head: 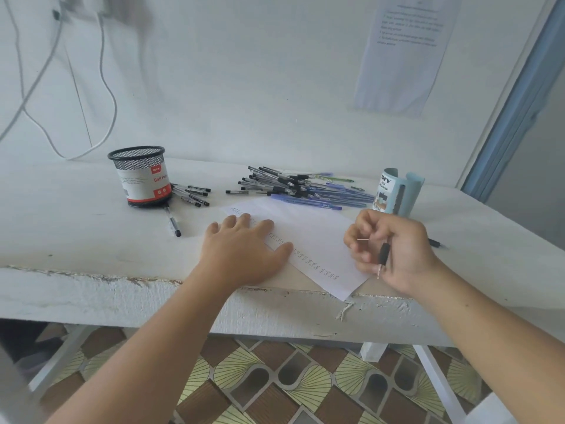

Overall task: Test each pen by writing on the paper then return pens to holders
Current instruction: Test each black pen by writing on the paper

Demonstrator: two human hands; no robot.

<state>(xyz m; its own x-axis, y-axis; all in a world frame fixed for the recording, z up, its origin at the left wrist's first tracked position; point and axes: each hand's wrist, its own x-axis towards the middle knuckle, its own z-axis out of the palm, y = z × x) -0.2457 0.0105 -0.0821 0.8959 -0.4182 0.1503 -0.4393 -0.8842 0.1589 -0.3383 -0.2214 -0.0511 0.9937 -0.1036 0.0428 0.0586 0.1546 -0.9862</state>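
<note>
**Pen held over the test sheet, left hand flat on the paper**

Below the desk's front edge lies a floor (275, 377) of brown and yellow patterned tiles. The white table (91, 240) has chipped, flaking paint along its near lip.

The right hand (397, 252) has its fingers curled round one pen (384, 254). The pen has a black grip and a metal tip, which points down at the near right edge of the paper (318, 240). The left hand (244, 252) lies palm down with straight, spread fingers, pressing on the sheet's left side.

There is one sheet on the table. It lies at a slant, its near corner hanging over the table edge, and rows of small written marks run along its left side.

Farther back stand two holders. A black mesh holder (140, 175) with a red and white label is on the left. A pale blue holder (400, 194) is on the right, just beyond the right hand.

One lone pen (173, 223) lies in front of the mesh holder, and a small cluster of pens (192, 194) sits beside its base. Between the holders is a large heap of pens (299, 188), black-capped and blue, too tangled to count.

Behind is a white wall with hanging cables (107, 87) and one printed notice (403, 56).
</note>
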